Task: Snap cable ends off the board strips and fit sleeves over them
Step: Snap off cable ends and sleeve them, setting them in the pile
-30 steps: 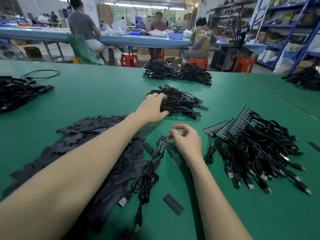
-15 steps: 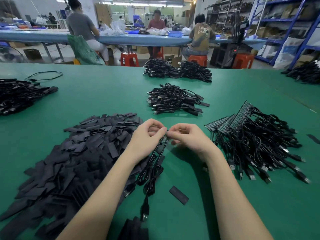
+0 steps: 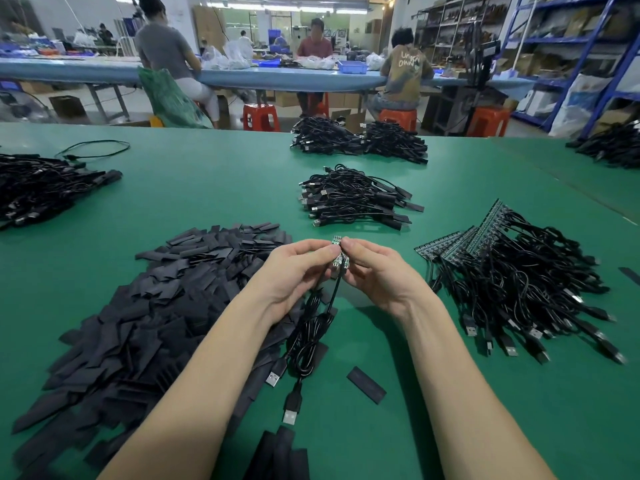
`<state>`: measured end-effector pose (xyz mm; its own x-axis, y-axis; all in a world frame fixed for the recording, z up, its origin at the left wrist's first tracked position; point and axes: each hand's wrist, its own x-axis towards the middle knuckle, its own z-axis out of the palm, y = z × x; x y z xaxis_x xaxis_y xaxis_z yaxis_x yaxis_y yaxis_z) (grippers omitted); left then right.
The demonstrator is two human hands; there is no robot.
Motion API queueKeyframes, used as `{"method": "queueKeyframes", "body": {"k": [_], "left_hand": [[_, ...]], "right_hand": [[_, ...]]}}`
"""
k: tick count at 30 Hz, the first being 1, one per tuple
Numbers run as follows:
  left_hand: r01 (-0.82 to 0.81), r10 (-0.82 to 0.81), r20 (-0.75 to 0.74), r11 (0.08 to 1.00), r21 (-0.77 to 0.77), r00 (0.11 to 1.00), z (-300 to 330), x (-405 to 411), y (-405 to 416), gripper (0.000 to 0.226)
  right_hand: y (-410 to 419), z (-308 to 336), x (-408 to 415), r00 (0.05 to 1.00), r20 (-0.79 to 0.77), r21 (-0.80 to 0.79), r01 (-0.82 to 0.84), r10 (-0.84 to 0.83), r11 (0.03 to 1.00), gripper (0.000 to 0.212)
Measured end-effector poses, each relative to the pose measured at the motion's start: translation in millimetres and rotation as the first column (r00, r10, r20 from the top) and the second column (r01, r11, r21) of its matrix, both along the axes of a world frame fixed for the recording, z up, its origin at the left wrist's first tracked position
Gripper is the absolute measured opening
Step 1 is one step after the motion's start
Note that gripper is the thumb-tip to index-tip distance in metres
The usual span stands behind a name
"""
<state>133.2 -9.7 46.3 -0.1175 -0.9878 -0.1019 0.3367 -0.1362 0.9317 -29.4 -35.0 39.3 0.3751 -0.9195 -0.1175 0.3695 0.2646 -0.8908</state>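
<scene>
Fingertips (image 3: 333,250) of left hand (image 3: 294,271) and right hand (image 3: 377,271) are pinching opposite edges of small board strip (image 3: 340,252) above table (image 3: 207,195), apparently bracing to snap; cables (image 3: 311,341) dangling below, sleeve pile (image 3: 145,306) lying close left.

Single view: head-worn wide-angle camera, facing forward and down, close over green counter (image 3: 207,188); far shelving (image 3: 554,46) at top
</scene>
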Motion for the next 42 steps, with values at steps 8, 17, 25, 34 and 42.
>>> {"method": "queueKeyframes", "body": {"k": [8,17,25,34,42], "left_hand": [[0.160,-0.150,-0.142,0.985,0.066,0.978,1.1,5.3,2.2,0.013],[-0.131,0.387,0.697,0.911,-0.392,0.604,-9.3,13.2,-5.4,0.011],[-0.141,0.157,0.156,0.984,-0.106,0.975,-6.9,7.2,-3.2,0.009],[-0.176,0.184,0.173,0.983,-0.057,0.968,-12.2,9.5,-4.6,0.007],[-0.146,0.160,0.220,0.986,-0.080,0.962,-13.0,7.7,-1.9,0.006]], "right_hand": [[8.7,6.4,7.7,0.961,0.276,0.179,-0.053,0.002,0.982,0.009],[-1.6,21.0,-2.2,0.950,-0.255,-0.077,0.166,-0.180,0.983,0.009],[-4.7,17.0,5.8,0.951,-0.228,-0.202,0.163,-0.209,0.966,0.010],[-14.6,-14.0,-3.8,0.253,-0.886,-0.461,-0.396,-0.389,0.794,0.034],[-15.3,-9.3,-4.5,0.147,-0.889,-0.458,-0.295,-0.434,0.839,0.011]]}}
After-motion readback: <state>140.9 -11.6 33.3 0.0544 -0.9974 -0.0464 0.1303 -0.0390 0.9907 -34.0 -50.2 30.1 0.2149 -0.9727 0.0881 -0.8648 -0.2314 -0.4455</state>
